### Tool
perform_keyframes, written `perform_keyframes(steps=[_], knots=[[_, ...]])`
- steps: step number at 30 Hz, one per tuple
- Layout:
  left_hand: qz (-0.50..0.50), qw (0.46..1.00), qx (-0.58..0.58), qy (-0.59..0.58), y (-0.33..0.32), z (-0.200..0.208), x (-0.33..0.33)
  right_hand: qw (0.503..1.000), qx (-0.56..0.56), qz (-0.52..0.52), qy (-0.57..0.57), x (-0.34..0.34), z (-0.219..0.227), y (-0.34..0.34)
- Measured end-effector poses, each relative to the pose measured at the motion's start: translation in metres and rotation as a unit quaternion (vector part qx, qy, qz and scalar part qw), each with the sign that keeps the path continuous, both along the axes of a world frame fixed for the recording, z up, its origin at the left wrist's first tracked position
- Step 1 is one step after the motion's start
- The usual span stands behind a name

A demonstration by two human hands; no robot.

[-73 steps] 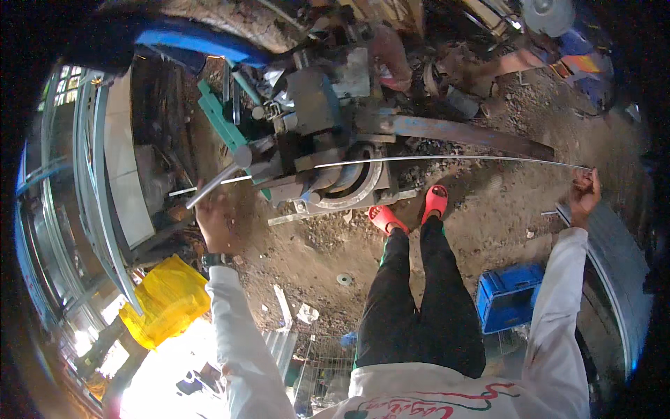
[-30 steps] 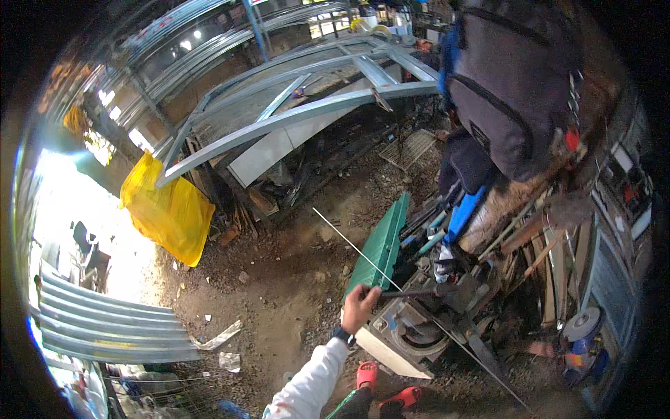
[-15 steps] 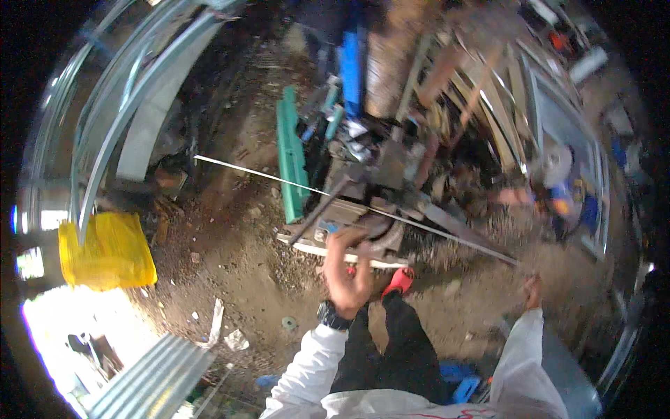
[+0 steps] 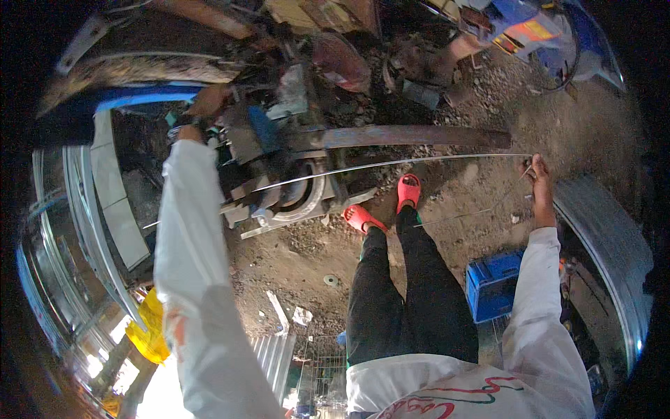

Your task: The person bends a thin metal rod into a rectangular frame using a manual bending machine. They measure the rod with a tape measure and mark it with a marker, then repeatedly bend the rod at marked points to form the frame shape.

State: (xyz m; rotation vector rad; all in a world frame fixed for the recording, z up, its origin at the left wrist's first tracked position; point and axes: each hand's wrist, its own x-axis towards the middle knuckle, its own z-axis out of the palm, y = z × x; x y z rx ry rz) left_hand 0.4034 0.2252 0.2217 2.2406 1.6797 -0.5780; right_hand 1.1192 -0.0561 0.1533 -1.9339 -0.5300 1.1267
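Note:
My right hand (image 4: 541,178), at the right, is closed around one end of a long, thin metal rod (image 4: 391,164). The rod runs left above a low metal bench tool (image 4: 328,188) with a curved, ring-like part, and its far end passes behind my left sleeve. A thinner line trails from below my right hand toward my legs; whether it is wire or shadow, I cannot tell. Stretched to the upper left, my left hand (image 4: 208,103) is over dark metal parts beside the tool. Its fingers are too dim to make out.
A rusty flat bar (image 4: 419,135) lies beyond the rod. To the right of my legs sits a blue plastic case (image 4: 493,283), with corrugated sheet metal (image 4: 604,244) past it. Metal profiles (image 4: 84,202) and a yellow container (image 4: 150,328) stand left. A blue machine (image 4: 534,35) is at the upper right.
The view has turned, bringing the bench tool left of my feet. My left hand has moved from above the tool to the upper left. The rod remains at my right hand.

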Motion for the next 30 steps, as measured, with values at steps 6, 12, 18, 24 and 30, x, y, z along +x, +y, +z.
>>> perform_keyframes(steps=[6,12,18,24,30], knots=[[0.116,0.986,-0.099,-0.073,0.023,-0.001,0.023,0.999,-0.007,0.045,0.013,0.035,-0.021,-0.004],[0.183,0.983,-0.021,-0.029,0.018,-0.01,0.023,0.998,-0.013,0.059,0.025,0.021,-0.017,0.015],[0.077,0.996,-0.044,0.021,0.034,-0.004,0.044,0.997,-0.035,0.062,0.036,0.038,-0.032,0.006],[0.272,0.924,-0.078,-0.255,-0.001,-0.004,0.025,0.996,-0.054,0.074,0.016,0.021,-0.029,0.02],[0.005,0.985,-0.092,-0.146,0.041,-0.039,-0.023,0.993,-0.082,0.078,0.013,0.058,-0.045,0.031]])
